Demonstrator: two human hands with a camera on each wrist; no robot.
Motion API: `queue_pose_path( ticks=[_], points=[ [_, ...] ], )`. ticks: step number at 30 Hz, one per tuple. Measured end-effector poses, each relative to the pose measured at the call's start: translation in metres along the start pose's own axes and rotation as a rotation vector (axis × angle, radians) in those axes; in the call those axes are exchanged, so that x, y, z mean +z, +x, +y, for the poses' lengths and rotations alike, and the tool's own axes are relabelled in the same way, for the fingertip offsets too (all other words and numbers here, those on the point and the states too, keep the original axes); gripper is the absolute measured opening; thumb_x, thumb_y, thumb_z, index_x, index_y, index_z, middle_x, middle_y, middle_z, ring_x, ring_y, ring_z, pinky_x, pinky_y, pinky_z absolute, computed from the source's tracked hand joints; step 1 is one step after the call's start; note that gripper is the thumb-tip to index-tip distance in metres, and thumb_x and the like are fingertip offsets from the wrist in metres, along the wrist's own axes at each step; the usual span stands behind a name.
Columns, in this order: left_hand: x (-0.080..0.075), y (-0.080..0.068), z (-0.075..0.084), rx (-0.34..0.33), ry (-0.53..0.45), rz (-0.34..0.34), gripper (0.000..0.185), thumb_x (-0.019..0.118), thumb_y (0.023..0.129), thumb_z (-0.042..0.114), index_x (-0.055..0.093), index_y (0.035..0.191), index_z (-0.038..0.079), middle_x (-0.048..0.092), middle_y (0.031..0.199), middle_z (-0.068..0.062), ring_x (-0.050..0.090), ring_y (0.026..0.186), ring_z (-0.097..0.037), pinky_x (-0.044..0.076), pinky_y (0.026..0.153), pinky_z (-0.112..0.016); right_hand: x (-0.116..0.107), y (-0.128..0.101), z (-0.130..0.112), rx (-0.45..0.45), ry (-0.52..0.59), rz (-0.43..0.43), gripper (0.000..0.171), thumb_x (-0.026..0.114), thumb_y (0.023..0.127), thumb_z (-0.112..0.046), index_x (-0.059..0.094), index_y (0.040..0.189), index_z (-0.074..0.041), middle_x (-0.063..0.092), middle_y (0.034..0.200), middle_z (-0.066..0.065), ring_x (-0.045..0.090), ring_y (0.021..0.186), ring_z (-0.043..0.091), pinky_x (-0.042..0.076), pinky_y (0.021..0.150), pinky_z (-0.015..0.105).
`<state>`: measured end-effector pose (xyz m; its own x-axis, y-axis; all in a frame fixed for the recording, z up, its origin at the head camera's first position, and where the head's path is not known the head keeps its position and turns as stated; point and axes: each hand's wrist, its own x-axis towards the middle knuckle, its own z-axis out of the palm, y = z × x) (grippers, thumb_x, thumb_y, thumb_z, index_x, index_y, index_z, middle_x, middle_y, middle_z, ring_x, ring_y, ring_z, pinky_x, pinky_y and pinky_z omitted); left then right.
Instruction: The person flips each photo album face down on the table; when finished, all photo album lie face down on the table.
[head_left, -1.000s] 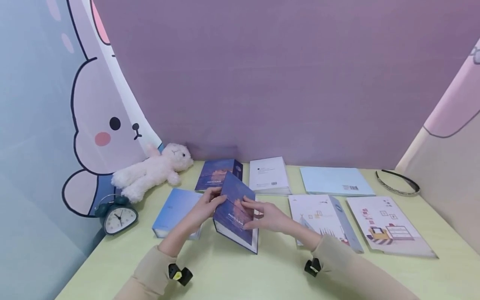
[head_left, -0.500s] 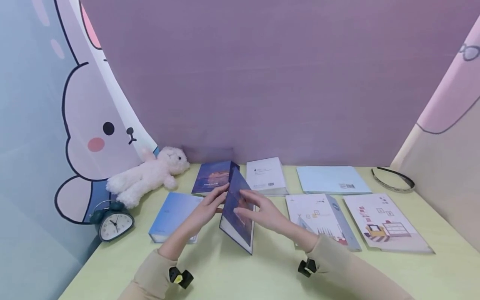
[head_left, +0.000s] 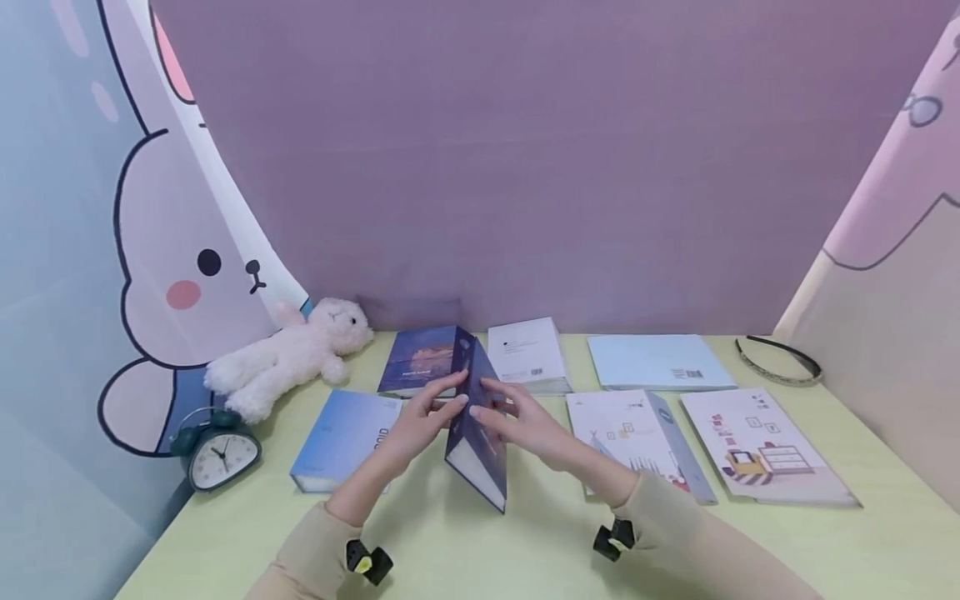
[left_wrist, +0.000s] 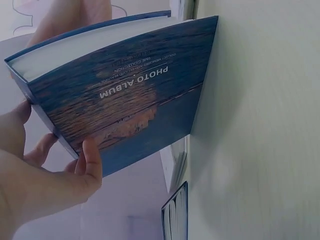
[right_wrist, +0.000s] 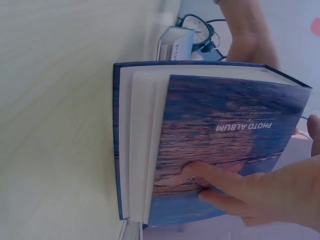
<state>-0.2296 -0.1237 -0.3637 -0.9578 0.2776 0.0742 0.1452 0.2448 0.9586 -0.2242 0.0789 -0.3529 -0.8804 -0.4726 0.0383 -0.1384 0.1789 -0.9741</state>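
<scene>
A dark blue photo album [head_left: 491,462] stands tilted over the table, its spine facing up and its page edges towards me. On its left side, my left hand [head_left: 420,423] holds it by the spine and one cover; those fingers [left_wrist: 92,162] bend against the cover in the left wrist view. From the other side my right hand [head_left: 534,427] grips the album too. Two of its fingers [right_wrist: 220,177] lie on the printed cover in the right wrist view. A blue book [head_left: 341,437] lies left of my left hand.
Behind lie a similar dark album [head_left: 416,358], a white book [head_left: 527,354] and a pale blue book [head_left: 656,360]. Two illustrated books [head_left: 626,433] [head_left: 768,450] lie at right, near a headband [head_left: 780,367]. At left are an alarm clock [head_left: 223,458] and a plush toy [head_left: 300,354].
The photo album has turned so that its spine shows between my hands and its front cover faces further right. Both hands have stayed on it. The head view has shifted slightly.
</scene>
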Motion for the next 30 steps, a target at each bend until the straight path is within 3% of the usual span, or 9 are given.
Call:
queue_pose_path(
  ticks=[2,7,12,16,22,30],
  points=[
    [0.001,0.000,0.000,0.009,0.024,0.021,0.048,0.057,0.093,0.038,0.045,0.139,0.031,0.034,0.149,-0.002,0.055,0.115,-0.027,0.051,0.092,-0.041,0.001,0.000,-0.001,0.021,0.051,-0.016,0.073,0.063,0.090,-0.035,0.025,0.148,-0.012,0.022,0.152,0.017,0.031,0.136,0.039,0.048,0.095,0.046],
    [0.003,0.001,0.001,0.021,0.055,0.045,0.047,0.060,0.091,0.039,0.049,0.136,0.031,0.037,0.148,0.001,0.055,0.113,-0.025,0.048,0.094,-0.048,0.002,-0.002,-0.005,0.049,0.054,-0.014,0.084,0.066,0.087,-0.036,0.016,0.151,-0.017,0.015,0.156,0.014,0.023,0.139,0.041,0.045,0.099,0.049],
    [0.004,0.002,-0.001,0.033,-0.006,0.056,0.046,0.063,0.090,0.030,0.053,0.134,0.023,0.038,0.149,0.002,0.059,0.106,-0.020,0.047,0.096,-0.047,-0.002,-0.003,-0.009,0.071,0.116,-0.018,0.085,0.065,0.088,-0.029,0.010,0.151,-0.019,0.015,0.155,0.015,0.027,0.138,0.040,0.048,0.096,0.047],
    [0.005,0.002,-0.006,0.012,-0.087,0.069,0.052,0.066,0.088,0.025,0.049,0.136,0.019,0.047,0.142,-0.001,0.060,0.109,-0.020,0.046,0.098,-0.042,-0.006,-0.004,-0.011,0.068,0.139,-0.026,0.085,0.063,0.087,-0.024,0.008,0.151,-0.020,0.016,0.153,0.018,0.031,0.135,0.042,0.048,0.094,0.049],
    [0.006,0.003,-0.011,0.000,-0.185,0.008,0.061,0.066,0.088,0.019,0.040,0.143,0.015,0.045,0.144,-0.003,0.051,0.125,-0.025,0.046,0.100,-0.038,-0.014,-0.009,-0.010,0.061,0.156,-0.066,0.085,0.060,0.088,-0.022,0.005,0.152,-0.018,0.015,0.153,0.019,0.036,0.132,0.041,0.047,0.095,0.049],
    [0.018,0.007,-0.010,0.009,-0.113,-0.070,0.059,0.064,0.089,0.032,0.043,0.142,0.015,0.044,0.145,-0.008,0.054,0.121,-0.026,0.051,0.093,-0.036,-0.037,-0.016,-0.009,0.057,0.096,-0.099,0.078,0.055,0.088,-0.019,0.011,0.151,-0.008,0.021,0.153,0.020,0.038,0.132,0.035,0.044,0.102,0.043]
  ],
)
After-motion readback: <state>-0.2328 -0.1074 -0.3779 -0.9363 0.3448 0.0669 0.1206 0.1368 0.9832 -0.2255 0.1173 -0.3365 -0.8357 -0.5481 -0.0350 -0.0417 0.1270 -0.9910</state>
